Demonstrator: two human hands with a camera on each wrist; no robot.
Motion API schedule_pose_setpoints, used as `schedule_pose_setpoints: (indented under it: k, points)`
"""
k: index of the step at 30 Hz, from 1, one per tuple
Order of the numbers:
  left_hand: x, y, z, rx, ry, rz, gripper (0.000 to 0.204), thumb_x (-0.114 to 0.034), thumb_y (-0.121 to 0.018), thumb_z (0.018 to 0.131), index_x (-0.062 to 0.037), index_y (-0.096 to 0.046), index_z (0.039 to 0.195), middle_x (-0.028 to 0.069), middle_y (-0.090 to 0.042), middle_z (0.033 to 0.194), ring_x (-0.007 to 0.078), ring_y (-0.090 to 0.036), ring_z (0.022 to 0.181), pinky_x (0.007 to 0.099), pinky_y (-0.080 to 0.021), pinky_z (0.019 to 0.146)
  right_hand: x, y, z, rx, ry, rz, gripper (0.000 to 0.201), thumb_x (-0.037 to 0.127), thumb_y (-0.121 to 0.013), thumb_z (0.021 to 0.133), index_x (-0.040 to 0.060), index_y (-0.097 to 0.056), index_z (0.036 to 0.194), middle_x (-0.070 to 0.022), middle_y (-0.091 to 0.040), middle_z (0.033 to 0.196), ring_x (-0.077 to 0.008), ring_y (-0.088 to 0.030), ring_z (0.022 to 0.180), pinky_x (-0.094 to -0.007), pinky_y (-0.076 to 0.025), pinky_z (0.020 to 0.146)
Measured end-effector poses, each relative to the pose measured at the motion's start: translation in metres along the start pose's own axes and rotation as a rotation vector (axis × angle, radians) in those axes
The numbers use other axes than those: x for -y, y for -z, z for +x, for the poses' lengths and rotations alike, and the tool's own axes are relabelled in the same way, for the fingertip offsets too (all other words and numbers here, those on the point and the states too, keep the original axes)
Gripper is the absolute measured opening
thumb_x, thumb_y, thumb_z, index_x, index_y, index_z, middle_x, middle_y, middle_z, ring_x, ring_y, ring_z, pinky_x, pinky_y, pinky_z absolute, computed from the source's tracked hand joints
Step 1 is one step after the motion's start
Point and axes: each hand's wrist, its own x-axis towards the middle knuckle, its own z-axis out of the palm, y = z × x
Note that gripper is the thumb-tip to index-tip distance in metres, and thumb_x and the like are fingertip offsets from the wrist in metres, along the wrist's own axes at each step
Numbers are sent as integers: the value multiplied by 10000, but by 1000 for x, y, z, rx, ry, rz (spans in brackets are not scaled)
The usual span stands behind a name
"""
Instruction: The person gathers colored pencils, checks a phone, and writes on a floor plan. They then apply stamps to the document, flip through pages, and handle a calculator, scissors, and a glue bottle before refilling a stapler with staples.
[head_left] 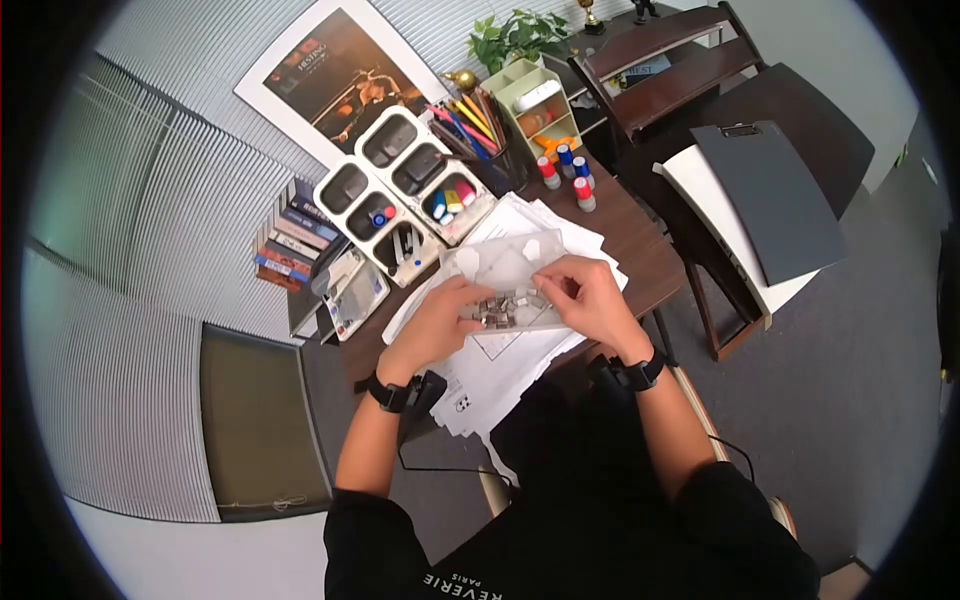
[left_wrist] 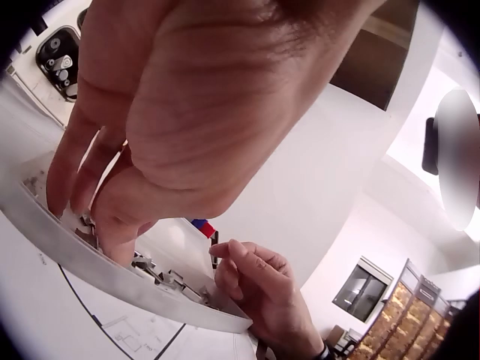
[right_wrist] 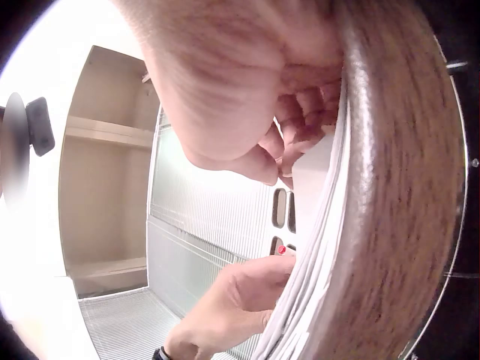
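A translucent plastic box [head_left: 500,257] lies on loose papers, with several small silver metal pieces [head_left: 515,310] along its near side. My left hand [head_left: 435,325] reaches into the box from the left, fingers and thumb down among the pieces. In the left wrist view a brownish metal piece [left_wrist: 87,234] shows between thumb and fingers; I cannot tell whether they grip it. Over the box's right end, my right hand [head_left: 590,305] has its thumb and index fingertips together. A small dark metal piece [left_wrist: 216,249] shows right at those fingertips in the left wrist view.
Papers [head_left: 470,385] spread under the box on the wooden desk [head_left: 640,235]. Behind stand a white organizer [head_left: 365,165] with compartments, a pen holder [head_left: 510,165] and several red and blue capped sticks [head_left: 583,192]. At right, a dark folder [head_left: 770,200] lies on a chair.
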Motion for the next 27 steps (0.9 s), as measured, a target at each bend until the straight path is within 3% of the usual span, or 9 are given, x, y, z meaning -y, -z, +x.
schedule_pose_setpoints:
  k: [6,8,12,14,18,20,27]
  points:
    - [-6,-15,6,-54,-96,12,377,57,-755,757,-36,-682,1115,128,-626,982,284,-657,889,351,-530,728,1,0,1,36,1,-19,114,89,-721,850,-15,-732,893,-131,-645,694,-210,-573,554,-336,-443,541]
    - [-8,-16,8,-21,-37,-39,325,49,-756,763,-21,-690,1074,124,-630,940,287,-661,840,362,-526,719,0,0,1,11,21,-6,123,78,-731,872,-44,-714,867,-64,-633,666,-102,-485,556,-284,-390,522]
    - [-6,-17,8,-71,-62,50,288,40,-754,770,-13,-694,1046,124,-635,915,292,-657,797,367,-519,706,0,2,1,19,7,-14,119,77,-729,873,-42,-718,876,-68,-636,672,-104,-490,559,-284,-395,525]
    - [-6,-13,5,-127,-71,145,307,33,-750,776,-16,-694,1074,136,-635,913,303,-651,789,368,-522,706,0,0,0,8,8,5,104,86,-716,851,-12,-731,882,-117,-618,658,-211,-556,544,-340,-438,543]
    - [-25,-12,7,-68,-53,77,371,30,-749,774,-35,-686,1134,132,-638,968,313,-644,840,381,-523,748,-4,1,-1,13,-15,-4,97,86,-716,854,-9,-729,868,-107,-600,630,-208,-548,537,-342,-434,539]
    - [-30,-16,10,-27,-165,204,440,29,-748,768,-53,-667,1192,116,-625,1029,315,-629,916,387,-520,798,-2,1,-1,10,-9,17,97,89,-717,855,-8,-727,859,-103,-588,614,-207,-532,525,-343,-426,533]
    - [-33,-25,19,34,-163,240,364,15,-732,779,-56,-670,1130,97,-601,1062,312,-620,966,392,-514,808,0,3,0,34,-25,2,102,96,-721,857,-6,-727,858,-101,-573,605,-205,-511,517,-346,-422,530]
